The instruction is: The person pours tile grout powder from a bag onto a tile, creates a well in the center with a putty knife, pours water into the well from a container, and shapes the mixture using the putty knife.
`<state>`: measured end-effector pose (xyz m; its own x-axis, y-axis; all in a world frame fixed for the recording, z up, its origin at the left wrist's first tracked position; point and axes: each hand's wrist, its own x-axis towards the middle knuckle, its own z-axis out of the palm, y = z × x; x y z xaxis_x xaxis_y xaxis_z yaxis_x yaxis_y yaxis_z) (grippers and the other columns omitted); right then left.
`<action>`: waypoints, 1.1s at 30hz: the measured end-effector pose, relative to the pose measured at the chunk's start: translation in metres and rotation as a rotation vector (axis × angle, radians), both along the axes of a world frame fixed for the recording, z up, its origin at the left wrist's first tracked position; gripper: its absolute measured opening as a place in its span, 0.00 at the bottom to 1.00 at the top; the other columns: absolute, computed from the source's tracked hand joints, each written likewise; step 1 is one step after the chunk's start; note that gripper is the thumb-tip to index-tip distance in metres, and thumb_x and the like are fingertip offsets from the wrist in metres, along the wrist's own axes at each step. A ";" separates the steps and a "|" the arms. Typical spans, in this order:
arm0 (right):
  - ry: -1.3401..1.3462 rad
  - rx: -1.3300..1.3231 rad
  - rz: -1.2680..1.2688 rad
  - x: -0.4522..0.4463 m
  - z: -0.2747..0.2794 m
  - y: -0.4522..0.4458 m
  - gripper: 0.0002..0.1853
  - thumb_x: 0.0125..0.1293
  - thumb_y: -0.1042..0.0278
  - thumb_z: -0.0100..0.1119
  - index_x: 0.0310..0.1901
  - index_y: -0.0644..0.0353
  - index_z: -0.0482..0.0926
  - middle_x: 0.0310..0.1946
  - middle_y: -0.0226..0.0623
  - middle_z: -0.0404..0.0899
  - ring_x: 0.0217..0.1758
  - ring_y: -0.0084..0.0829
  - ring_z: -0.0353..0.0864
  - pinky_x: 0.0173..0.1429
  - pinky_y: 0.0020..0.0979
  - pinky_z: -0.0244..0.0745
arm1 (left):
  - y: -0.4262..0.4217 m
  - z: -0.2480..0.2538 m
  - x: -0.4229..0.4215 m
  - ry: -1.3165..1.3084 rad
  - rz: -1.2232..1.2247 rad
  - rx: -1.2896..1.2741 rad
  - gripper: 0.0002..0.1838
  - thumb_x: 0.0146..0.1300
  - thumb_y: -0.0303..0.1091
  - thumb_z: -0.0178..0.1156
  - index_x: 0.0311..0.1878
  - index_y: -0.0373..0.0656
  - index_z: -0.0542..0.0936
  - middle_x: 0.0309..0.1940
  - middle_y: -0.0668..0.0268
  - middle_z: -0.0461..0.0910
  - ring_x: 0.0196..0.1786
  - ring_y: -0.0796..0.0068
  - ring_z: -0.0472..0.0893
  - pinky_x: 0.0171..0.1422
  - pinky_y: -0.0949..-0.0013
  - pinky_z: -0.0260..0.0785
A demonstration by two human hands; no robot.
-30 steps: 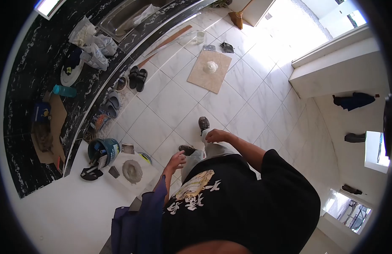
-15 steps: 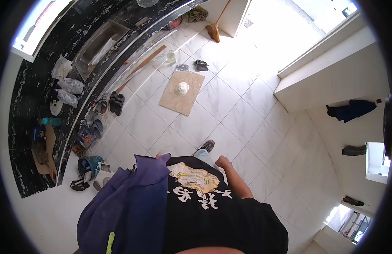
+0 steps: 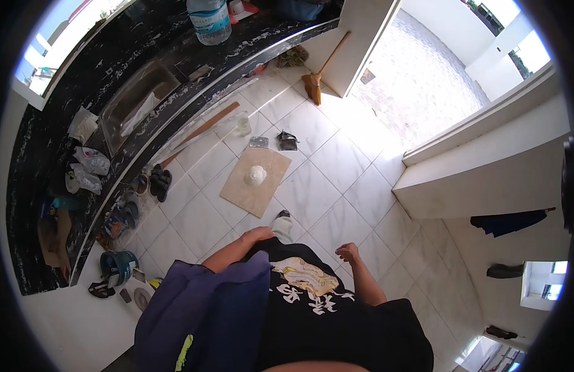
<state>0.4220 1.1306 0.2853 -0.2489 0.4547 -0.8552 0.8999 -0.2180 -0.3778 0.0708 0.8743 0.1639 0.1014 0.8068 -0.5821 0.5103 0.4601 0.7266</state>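
Observation:
My left hand (image 3: 257, 234) hangs at my waist beside my light trouser leg (image 3: 282, 229); its fingers are too small and turned away to read. To the right of my body, my right hand (image 3: 347, 252) is in the air, fingers curled in loosely with nothing seen in them. On the floor ahead lies a beige square tile (image 3: 243, 195) bearing a mound of white powder (image 3: 256, 175). Beyond its far edge are a flat grey rectangular piece (image 3: 259, 142) and a black plastic bag (image 3: 288, 142). A dark blue garment (image 3: 200, 304) drapes over my left shoulder.
A clear container (image 3: 243, 126) and a wooden plank (image 3: 209, 124) lie near the black counter (image 3: 169, 133). Sandals (image 3: 160, 183) and a bucket (image 3: 119, 266) sit at the left. A broom (image 3: 312, 87) leans by the doorway. A large water bottle (image 3: 209, 23) stands on the counter.
The view has tilted up and I am nearer the tile. My left hand, mostly hidden before, now shows at my waist. My right hand has moved slightly right and lower in view.

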 end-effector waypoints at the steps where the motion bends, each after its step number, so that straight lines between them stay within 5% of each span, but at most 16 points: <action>1: -0.012 0.064 -0.017 -0.002 0.002 0.017 0.08 0.50 0.68 0.70 0.32 0.62 0.86 0.23 0.33 0.82 0.24 0.27 0.81 0.25 0.29 0.74 | 0.040 0.087 -0.005 0.226 -0.029 -0.113 0.20 0.67 0.46 0.57 0.47 0.39 0.86 0.47 0.46 0.85 0.52 0.44 0.85 0.55 0.50 0.77; 2: -0.022 0.131 -0.028 -0.004 0.004 0.036 0.07 0.50 0.69 0.70 0.30 0.62 0.84 0.23 0.33 0.82 0.23 0.27 0.81 0.24 0.29 0.74 | 0.066 0.079 -0.016 0.371 -0.216 -0.155 0.19 0.64 0.44 0.60 0.49 0.41 0.86 0.48 0.46 0.85 0.52 0.47 0.85 0.55 0.51 0.78; 5: 0.081 0.150 -0.339 -0.009 0.022 0.074 0.05 0.52 0.72 0.67 0.29 0.61 0.80 0.22 0.33 0.79 0.22 0.26 0.79 0.23 0.29 0.74 | 0.128 0.118 -0.036 0.395 -0.194 -0.034 0.17 0.60 0.38 0.60 0.50 0.45 0.87 0.45 0.49 0.86 0.50 0.45 0.85 0.54 0.50 0.78; 8: 0.128 0.144 -0.520 0.000 0.018 0.103 0.07 0.55 0.72 0.67 0.34 0.59 0.78 0.24 0.30 0.78 0.20 0.25 0.77 0.21 0.29 0.71 | 0.198 0.150 -0.049 0.111 0.056 0.126 0.23 0.62 0.39 0.56 0.59 0.42 0.83 0.55 0.48 0.83 0.55 0.46 0.83 0.64 0.52 0.74; 10: 0.156 0.084 -0.575 -0.001 0.017 0.123 0.08 0.57 0.70 0.68 0.35 0.58 0.78 0.26 0.30 0.78 0.20 0.25 0.75 0.20 0.27 0.69 | 0.245 0.167 -0.057 -0.130 0.308 -0.066 0.25 0.60 0.37 0.57 0.61 0.42 0.82 0.55 0.50 0.84 0.60 0.55 0.83 0.68 0.61 0.72; 11: 0.125 0.096 -0.521 -0.001 0.017 0.133 0.08 0.59 0.68 0.66 0.37 0.60 0.79 0.27 0.33 0.80 0.23 0.28 0.80 0.25 0.30 0.77 | 0.261 0.142 -0.061 -0.187 0.372 0.013 0.25 0.62 0.35 0.61 0.63 0.38 0.80 0.47 0.53 0.86 0.45 0.69 0.85 0.50 0.64 0.79; 12: 0.051 0.047 -0.482 -0.008 0.025 0.147 0.10 0.64 0.61 0.64 0.37 0.60 0.79 0.27 0.33 0.80 0.24 0.27 0.79 0.25 0.32 0.77 | 0.276 0.134 -0.067 -0.210 0.423 -0.031 0.26 0.63 0.35 0.61 0.64 0.38 0.79 0.49 0.53 0.86 0.44 0.68 0.85 0.49 0.63 0.79; 14: 0.266 -0.008 -0.228 0.026 -0.028 0.184 0.13 0.69 0.55 0.61 0.40 0.57 0.82 0.26 0.33 0.80 0.25 0.30 0.78 0.27 0.37 0.75 | 0.294 0.108 -0.070 -0.199 0.572 -0.122 0.25 0.62 0.37 0.56 0.62 0.42 0.81 0.55 0.52 0.85 0.59 0.60 0.83 0.67 0.63 0.72; 18: 0.074 -0.094 0.164 -0.009 -0.002 0.349 0.12 0.68 0.60 0.61 0.41 0.60 0.83 0.27 0.34 0.81 0.27 0.32 0.81 0.29 0.37 0.78 | 0.260 -0.008 -0.025 -0.001 0.719 -0.366 0.31 0.60 0.43 0.58 0.66 0.42 0.78 0.65 0.49 0.78 0.71 0.53 0.74 0.74 0.57 0.65; 20: -0.018 -0.130 0.310 -0.043 0.014 0.398 0.11 0.67 0.62 0.61 0.42 0.61 0.83 0.27 0.35 0.82 0.28 0.33 0.83 0.31 0.37 0.80 | 0.244 -0.025 0.012 -0.132 0.099 -0.607 0.35 0.59 0.44 0.56 0.71 0.43 0.73 0.71 0.47 0.70 0.74 0.48 0.69 0.76 0.55 0.62; 21: -0.070 -0.140 0.390 -0.058 0.024 0.424 0.11 0.67 0.64 0.61 0.42 0.62 0.83 0.27 0.35 0.82 0.28 0.34 0.84 0.32 0.38 0.81 | 0.235 -0.041 0.042 -0.162 0.152 -0.607 0.35 0.59 0.44 0.56 0.71 0.43 0.73 0.71 0.47 0.70 0.74 0.48 0.69 0.76 0.55 0.62; 23: -0.215 -0.202 0.321 -0.087 -0.002 0.487 0.10 0.66 0.64 0.62 0.40 0.64 0.82 0.27 0.37 0.82 0.25 0.34 0.83 0.27 0.35 0.80 | 0.228 -0.046 0.076 -0.056 0.807 -0.569 0.32 0.66 0.45 0.51 0.73 0.45 0.70 0.75 0.46 0.65 0.76 0.46 0.66 0.78 0.51 0.59; 26: -0.271 -0.107 0.427 -0.154 -0.025 0.579 0.09 0.64 0.70 0.59 0.30 0.66 0.78 0.21 0.39 0.78 0.18 0.31 0.77 0.19 0.33 0.72 | 0.273 0.113 0.075 -0.047 0.787 -0.480 0.29 0.72 0.48 0.48 0.70 0.44 0.72 0.76 0.44 0.63 0.78 0.46 0.62 0.81 0.47 0.55; 27: -0.347 -0.066 0.497 -0.190 -0.016 0.584 0.05 0.67 0.70 0.59 0.35 0.62 0.77 0.22 0.36 0.76 0.16 0.29 0.73 0.18 0.33 0.70 | 0.263 0.118 0.099 -0.372 1.143 -0.259 0.25 0.76 0.49 0.44 0.68 0.50 0.74 0.75 0.47 0.64 0.79 0.53 0.62 0.81 0.44 0.53; 29: -0.304 0.058 0.605 -0.246 -0.013 0.573 0.07 0.66 0.71 0.57 0.34 0.64 0.80 0.25 0.40 0.82 0.19 0.32 0.80 0.20 0.33 0.77 | 0.258 0.100 0.131 -0.374 1.119 -0.242 0.27 0.74 0.51 0.46 0.69 0.50 0.72 0.75 0.48 0.64 0.79 0.53 0.62 0.81 0.44 0.54; 33: -0.171 0.039 0.579 -0.345 -0.017 0.507 0.08 0.69 0.66 0.58 0.39 0.62 0.80 0.23 0.38 0.77 0.18 0.30 0.75 0.21 0.34 0.75 | 0.240 0.037 0.184 -0.433 0.896 -0.217 0.36 0.68 0.59 0.53 0.74 0.50 0.65 0.76 0.50 0.63 0.78 0.52 0.62 0.81 0.47 0.55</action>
